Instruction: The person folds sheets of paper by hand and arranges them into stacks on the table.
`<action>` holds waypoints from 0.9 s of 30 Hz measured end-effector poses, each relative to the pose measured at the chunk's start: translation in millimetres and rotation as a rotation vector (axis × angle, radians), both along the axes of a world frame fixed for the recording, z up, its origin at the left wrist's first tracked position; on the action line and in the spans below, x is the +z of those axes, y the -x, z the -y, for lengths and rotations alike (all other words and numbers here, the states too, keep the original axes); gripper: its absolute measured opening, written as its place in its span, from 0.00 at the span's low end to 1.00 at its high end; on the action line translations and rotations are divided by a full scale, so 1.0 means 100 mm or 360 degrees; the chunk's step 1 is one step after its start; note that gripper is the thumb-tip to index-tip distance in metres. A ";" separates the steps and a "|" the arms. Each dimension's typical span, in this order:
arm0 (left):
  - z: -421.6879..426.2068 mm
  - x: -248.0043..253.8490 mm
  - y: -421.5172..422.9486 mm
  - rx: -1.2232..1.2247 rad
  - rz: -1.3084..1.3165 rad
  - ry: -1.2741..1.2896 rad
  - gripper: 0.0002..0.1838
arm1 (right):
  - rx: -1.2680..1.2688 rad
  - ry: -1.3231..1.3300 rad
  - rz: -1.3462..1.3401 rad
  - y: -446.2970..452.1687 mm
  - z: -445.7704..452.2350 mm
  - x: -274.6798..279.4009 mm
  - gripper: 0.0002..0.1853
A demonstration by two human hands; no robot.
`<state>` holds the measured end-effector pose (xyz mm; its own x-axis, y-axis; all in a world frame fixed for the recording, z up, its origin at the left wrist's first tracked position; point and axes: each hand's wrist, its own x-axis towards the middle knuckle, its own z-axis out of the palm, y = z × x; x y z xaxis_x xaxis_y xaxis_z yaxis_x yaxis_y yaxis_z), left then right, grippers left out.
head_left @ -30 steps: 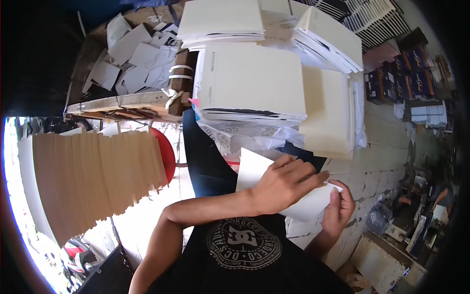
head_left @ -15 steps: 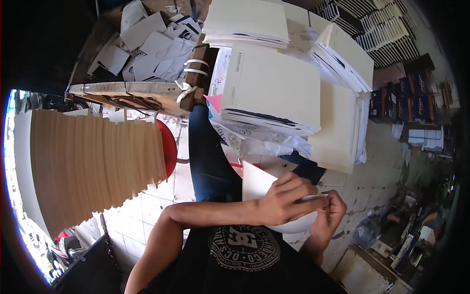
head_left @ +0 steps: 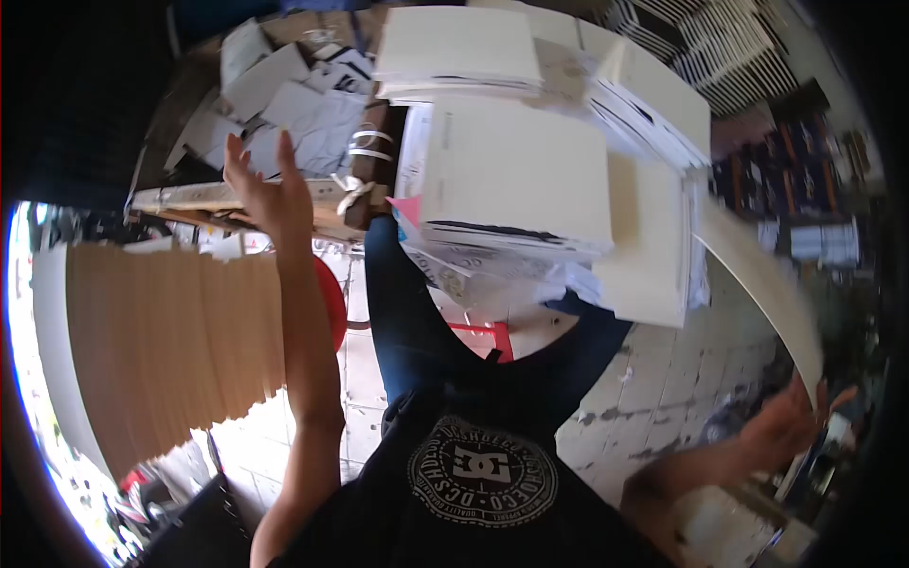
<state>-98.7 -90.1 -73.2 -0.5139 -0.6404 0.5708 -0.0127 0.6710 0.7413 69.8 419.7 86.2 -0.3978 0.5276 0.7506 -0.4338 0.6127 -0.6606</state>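
My left hand (head_left: 270, 194) is raised on the left, fingers spread and holding nothing. It is over the edge of a wooden bin (head_left: 227, 197) with white paper scraps (head_left: 284, 118) inside. Far out to the right, my right hand (head_left: 786, 421) grips the lower end of a bent cream paper sheet (head_left: 775, 293). That sheet is blurred and curves up toward the paper stacks. In front of me a stack of cream printed sheets (head_left: 521, 175) rests on wrapped paper.
Another paper stack (head_left: 459, 47) lies behind, and a tilted one (head_left: 653, 99) at the right. A tall pile of tan-edged sheets (head_left: 175, 350) stands on a red stool (head_left: 329, 298) at left. Dark boxes (head_left: 781, 180) are at far right.
My hands were together in front of my chest at a white sheet. Now they are far apart: the left has swung up to the bin and opened, the right has carried the sheet rightward.
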 end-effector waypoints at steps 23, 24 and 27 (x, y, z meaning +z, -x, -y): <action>-1.09 0.37 -0.41 -0.1109 0.0618 -0.0357 0.22 | 0.1280 -0.0444 0.1163 1.69 0.83 -1.45 0.17; -1.09 0.34 -0.41 -0.1085 0.0659 -0.0309 0.23 | 0.1282 -0.0444 0.1172 1.69 0.82 -1.48 0.17; -1.14 0.34 -0.39 -0.1028 0.0730 -0.0269 0.26 | 0.1269 -0.0468 0.1185 1.69 0.82 -1.55 0.18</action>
